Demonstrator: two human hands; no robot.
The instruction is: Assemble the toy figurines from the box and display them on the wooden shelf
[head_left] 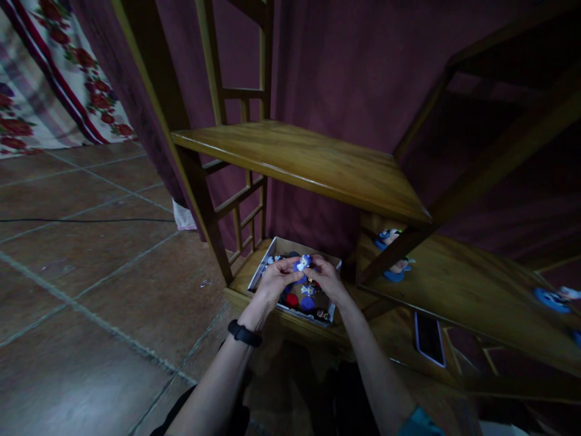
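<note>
A small purple-and-white figurine [303, 263] is held between my two hands, above an open white cardboard box [259, 274]. My left hand [278, 280], with a black band on its wrist, grips the figurine from the left with thumb and fingers. From the other side my right hand [327, 277] pinches it too. Below them in the box lie several small figures and round pieces, among them a red round piece [292, 300], a purple round piece [307, 303] and a dark-haired figure [322, 314]. My hands hide part of the box's contents.
Over the box juts a wooden shelf board [299, 157]. To the right, figurines on blue bases [394, 271] stand on another wooden shelf [454, 272]. A phone [429, 339] lies on the lower board. A black cable [91, 220] crosses the tiled floor at left.
</note>
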